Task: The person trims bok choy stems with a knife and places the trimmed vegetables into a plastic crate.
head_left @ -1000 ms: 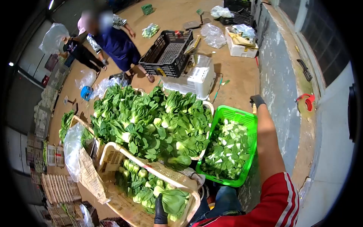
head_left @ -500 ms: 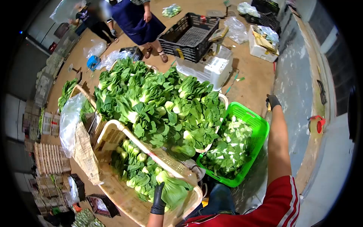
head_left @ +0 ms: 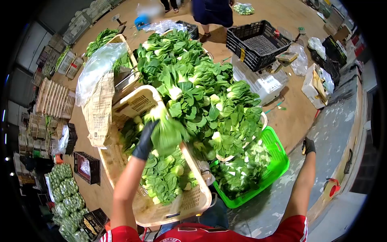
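Observation:
My left hand (head_left: pixel 144 141), in a black glove, is closed on a head of bok choy (head_left: pixel 167 135), slightly smeared by motion. It is over the beige plastic basket (head_left: pixel 121 189), where more bok choy (head_left: pixel 163 177) lies in a layer. My right hand (head_left: pixel 309 146), also gloved, is held out to the right, its fingers closed round a small tan piece too small to name. Between the hands stands a green crate (head_left: pixel 278 149) with loose leaves and pale trimmings (head_left: pixel 242 169). Behind the basket rises a big heap of bok choy (head_left: pixel 201 88).
A black crate (head_left: pixel 258 44) rests near an overturned white crate (head_left: pixel 262 82) beyond the heap. A brown sack (head_left: pixel 98 109) hangs by the basket's left side. A tape roll (head_left: pixel 331 188) is at the right wall. A person in a dark blue apron (head_left: pixel 212 16) stands at the back.
My left hand has carried the bok choy forward and up from the basket's near end towards its far end. My right arm stays stretched out to the right. The view has turned.

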`<state>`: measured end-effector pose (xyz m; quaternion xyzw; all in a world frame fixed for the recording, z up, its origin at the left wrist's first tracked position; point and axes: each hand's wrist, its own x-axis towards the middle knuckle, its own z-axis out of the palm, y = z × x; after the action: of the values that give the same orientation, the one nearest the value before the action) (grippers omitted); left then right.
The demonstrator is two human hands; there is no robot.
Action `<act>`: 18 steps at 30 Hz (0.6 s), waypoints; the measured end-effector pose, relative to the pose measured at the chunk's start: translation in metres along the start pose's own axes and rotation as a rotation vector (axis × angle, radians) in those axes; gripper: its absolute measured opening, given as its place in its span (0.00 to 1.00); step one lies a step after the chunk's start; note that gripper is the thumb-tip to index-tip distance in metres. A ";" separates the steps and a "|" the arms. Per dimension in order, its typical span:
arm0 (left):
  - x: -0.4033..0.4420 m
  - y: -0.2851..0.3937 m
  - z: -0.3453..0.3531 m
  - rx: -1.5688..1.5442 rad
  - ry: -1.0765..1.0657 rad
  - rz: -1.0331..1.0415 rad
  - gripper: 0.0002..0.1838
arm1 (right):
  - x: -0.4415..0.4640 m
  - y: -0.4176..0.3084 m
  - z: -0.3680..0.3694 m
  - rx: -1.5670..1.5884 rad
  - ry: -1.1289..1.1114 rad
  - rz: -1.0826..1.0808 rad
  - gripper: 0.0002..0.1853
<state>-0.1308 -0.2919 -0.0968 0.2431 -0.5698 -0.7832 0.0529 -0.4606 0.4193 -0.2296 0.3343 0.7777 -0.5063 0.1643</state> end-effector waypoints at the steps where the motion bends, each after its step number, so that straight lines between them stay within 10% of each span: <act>1: 0.027 0.018 -0.012 -0.051 -0.030 0.030 0.21 | -0.006 -0.001 -0.002 -0.060 0.001 -0.046 0.19; 5: 0.152 0.104 -0.072 -0.218 -0.091 0.149 0.29 | -0.017 -0.002 -0.020 -0.097 -0.039 -0.072 0.17; 7: 0.156 0.149 -0.069 -0.140 0.429 0.198 0.30 | -0.020 -0.004 -0.035 -0.164 -0.040 -0.111 0.17; 10: 0.147 0.129 -0.094 0.203 0.481 0.283 0.26 | -0.052 -0.011 -0.041 -0.144 -0.029 -0.153 0.14; 13: 0.089 0.055 -0.096 0.520 0.403 0.638 0.22 | 0.020 0.022 -0.074 -0.639 -0.056 -0.544 0.18; 18: -0.020 -0.141 -0.177 0.666 0.376 0.333 0.12 | -0.097 -0.053 0.006 0.086 0.024 -0.276 0.11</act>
<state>-0.0075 -0.3898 -0.2608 0.2903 -0.8039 -0.4789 0.2005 -0.4271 0.3651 -0.1386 0.2370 0.7957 -0.5530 0.0695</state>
